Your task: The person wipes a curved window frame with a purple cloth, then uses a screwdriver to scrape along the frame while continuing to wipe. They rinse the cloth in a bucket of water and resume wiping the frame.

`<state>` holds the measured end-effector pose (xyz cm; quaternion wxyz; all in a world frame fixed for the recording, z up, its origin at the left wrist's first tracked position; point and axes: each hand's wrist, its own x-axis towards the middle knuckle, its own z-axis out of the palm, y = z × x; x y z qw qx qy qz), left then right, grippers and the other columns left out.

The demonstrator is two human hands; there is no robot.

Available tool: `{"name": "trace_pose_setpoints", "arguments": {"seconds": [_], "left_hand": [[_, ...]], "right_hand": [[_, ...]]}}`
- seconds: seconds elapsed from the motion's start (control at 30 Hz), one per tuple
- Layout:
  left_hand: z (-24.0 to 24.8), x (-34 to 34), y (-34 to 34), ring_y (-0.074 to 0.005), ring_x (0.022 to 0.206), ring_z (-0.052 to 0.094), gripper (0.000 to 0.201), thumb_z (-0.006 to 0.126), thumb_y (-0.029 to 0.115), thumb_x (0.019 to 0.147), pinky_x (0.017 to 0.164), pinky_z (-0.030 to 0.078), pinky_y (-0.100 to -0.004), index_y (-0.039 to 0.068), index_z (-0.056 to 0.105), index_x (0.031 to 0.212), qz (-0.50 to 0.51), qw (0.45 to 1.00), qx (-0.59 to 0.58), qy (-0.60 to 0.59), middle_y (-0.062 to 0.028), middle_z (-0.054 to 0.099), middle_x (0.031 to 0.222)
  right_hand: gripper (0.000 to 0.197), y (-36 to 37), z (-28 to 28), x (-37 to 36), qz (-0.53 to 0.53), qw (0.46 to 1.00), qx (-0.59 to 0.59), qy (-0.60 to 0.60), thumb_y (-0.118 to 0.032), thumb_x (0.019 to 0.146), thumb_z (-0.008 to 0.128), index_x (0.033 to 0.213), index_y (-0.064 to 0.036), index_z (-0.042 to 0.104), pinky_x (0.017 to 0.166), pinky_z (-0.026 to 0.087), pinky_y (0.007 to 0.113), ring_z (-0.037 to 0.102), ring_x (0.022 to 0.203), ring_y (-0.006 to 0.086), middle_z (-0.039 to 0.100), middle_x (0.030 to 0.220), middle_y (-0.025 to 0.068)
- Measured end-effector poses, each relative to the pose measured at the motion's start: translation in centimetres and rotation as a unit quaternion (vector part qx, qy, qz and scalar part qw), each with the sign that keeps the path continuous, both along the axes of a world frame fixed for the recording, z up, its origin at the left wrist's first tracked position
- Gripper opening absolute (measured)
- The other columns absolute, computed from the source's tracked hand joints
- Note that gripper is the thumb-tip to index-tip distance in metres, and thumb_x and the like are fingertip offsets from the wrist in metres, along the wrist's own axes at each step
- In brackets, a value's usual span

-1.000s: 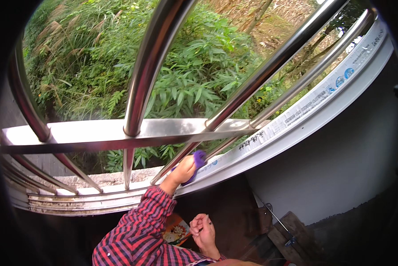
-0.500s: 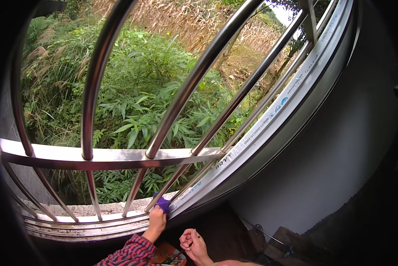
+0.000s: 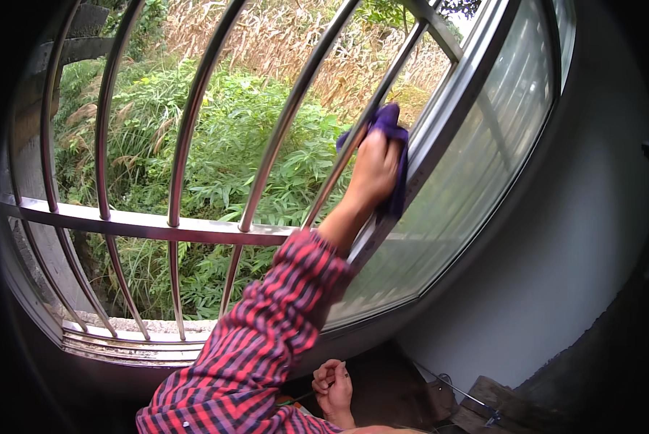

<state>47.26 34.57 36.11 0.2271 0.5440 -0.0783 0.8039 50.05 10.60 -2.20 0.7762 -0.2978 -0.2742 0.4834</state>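
Observation:
In my left hand (image 3: 376,168) is a purple cloth (image 3: 392,195), bunched under the fingers and hanging down past the wrist. The hand presses it against a slanting metal bar and the light frame (image 3: 425,155) beside the glass pane. My left arm, in a red and black checked sleeve (image 3: 255,329), stretches up across the window. Low in the view, my right hand (image 3: 334,389) is curled into a loose fist, with nothing visible in it. It stays apart from the window.
Shiny upright bars (image 3: 187,137) and a flat crossbar (image 3: 133,226) guard the window. A sliding track (image 3: 133,349) runs along its bottom. Plants (image 3: 245,137) grow outside. To the right are a pale wall (image 3: 527,253) and a wooden board (image 3: 490,398) near a thin rod.
My left hand has moved from the bottom corner of the window far up along the frame, carrying the purple cloth. The view has shifted, showing more of the glass. My right hand remains low.

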Motion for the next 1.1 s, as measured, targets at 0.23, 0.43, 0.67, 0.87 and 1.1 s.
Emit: {"name": "trace_pose_setpoints", "arguments": {"seconds": [0.23, 0.43, 0.67, 0.87, 1.1], "left_hand": [[17.7, 3.2, 4.5, -0.0335, 0.088, 0.072, 0.035, 0.052, 0.025, 0.102, 0.076, 0.057, -0.0423, -0.005, 0.068, 0.106, 0.013, 0.978, -0.132, 0.159, -0.0251, 0.074, 0.095], [20.5, 4.5, 6.6, -0.0270, 0.090, 0.072, 0.031, 0.057, 0.022, 0.099, 0.078, 0.057, -0.0394, -0.003, 0.070, 0.112, -0.083, 0.972, -0.120, 0.185, -0.0212, 0.075, 0.098], [13.1, 3.9, 7.1, -0.0231, 0.094, 0.070, 0.028, 0.058, 0.018, 0.099, 0.081, 0.056, -0.0370, -0.002, 0.069, 0.115, -0.098, 0.959, -0.080, 0.255, -0.0175, 0.073, 0.101], [3.2, 2.5, 6.8, -0.0197, 0.097, 0.068, 0.025, 0.059, 0.015, 0.099, 0.083, 0.054, -0.0350, -0.001, 0.068, 0.117, -0.124, 0.938, -0.112, 0.302, -0.0142, 0.072, 0.104], [-7.8, -0.3, 4.2, -0.0158, 0.100, 0.065, 0.023, 0.059, 0.011, 0.100, 0.086, 0.053, -0.0327, 0.001, 0.066, 0.120, -0.123, 0.887, -0.226, 0.383, -0.0105, 0.071, 0.108]], "right_hand": [[0.044, -1.9, 0.1, 2.6, -0.015, 0.998, 0.056, 0.032, -0.048, 0.109, 0.044, 0.103, -0.0063, 0.059, 0.050, 0.035, 0.025, 0.045, 0.057, 0.0119, 0.061, 0.078, 0.0080], [0.042, -2.4, -0.7, 5.3, -0.050, 0.995, 0.065, 0.057, -0.047, 0.109, 0.045, 0.103, -0.0075, 0.059, 0.049, 0.034, 0.024, 0.046, 0.057, 0.0107, 0.061, 0.078, 0.0070], [0.039, -1.6, -0.9, 5.8, -0.066, 0.994, 0.028, 0.079, -0.046, 0.110, 0.046, 0.101, -0.0110, 0.062, 0.046, 0.031, 0.021, 0.043, 0.055, 0.0085, 0.057, 0.075, 0.0021], [0.038, -1.7, -1.3, 5.1, -0.024, 0.993, 0.040, 0.111, -0.044, 0.111, 0.043, 0.105, -0.0093, 0.058, 0.049, 0.034, 0.022, 0.045, 0.056, 0.0090, 0.060, 0.077, 0.0056], [0.039, -2.0, -2.2, 3.0, 0.029, 0.993, 0.019, 0.110, -0.042, 0.113, 0.039, 0.107, -0.0082, 0.056, 0.047, 0.034, 0.022, 0.043, 0.053, 0.0086, 0.060, 0.077, 0.0060]]}}
